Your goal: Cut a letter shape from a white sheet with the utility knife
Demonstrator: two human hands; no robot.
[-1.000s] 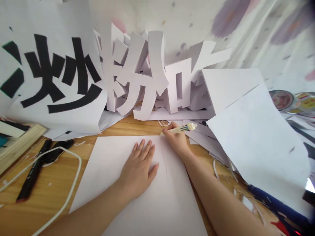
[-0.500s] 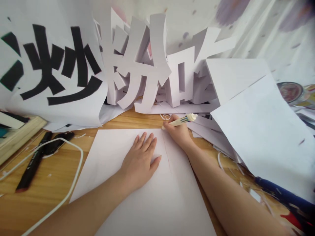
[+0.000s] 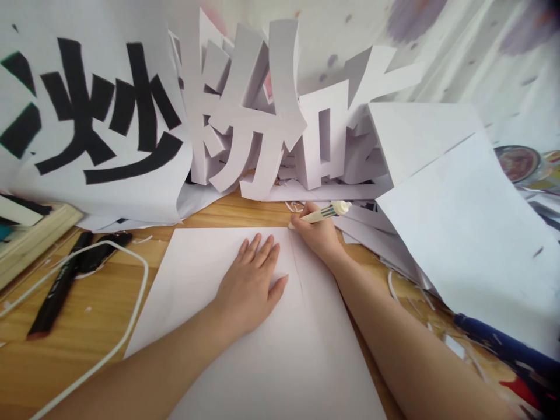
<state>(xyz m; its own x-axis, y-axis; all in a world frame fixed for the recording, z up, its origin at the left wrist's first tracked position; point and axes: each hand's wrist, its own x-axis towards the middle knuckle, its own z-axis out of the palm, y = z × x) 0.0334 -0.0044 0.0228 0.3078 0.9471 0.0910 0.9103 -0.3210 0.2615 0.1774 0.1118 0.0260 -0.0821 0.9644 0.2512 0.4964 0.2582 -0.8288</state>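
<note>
My left hand point(image 3: 250, 286) lies flat on a large white sheet point(image 3: 188, 268), fingers spread and pointing away from me. Near the sheet's far edge, my right hand point(image 3: 317, 233) is closed around a cream multicolour pen point(image 3: 326, 212). The pen's tip is at the far edge, and its thick end points right. A thin reddish line point(image 3: 298, 265) runs from close to the tip towards me, just right of my left thumb. Part of the sheet's right side is hidden under my right forearm.
White cut-out characters point(image 3: 262, 116) stand at the back. Left of them hangs a sheet with black characters point(image 3: 77, 105). A black marker point(image 3: 59, 294) and a white cable point(image 3: 142, 291) lie at left. At right are white boards point(image 3: 472, 233), a dark blue tool point(image 3: 503, 344) and paper scraps.
Both hands, the pen and the sheet look the same. The whole view has shifted very slightly.
</note>
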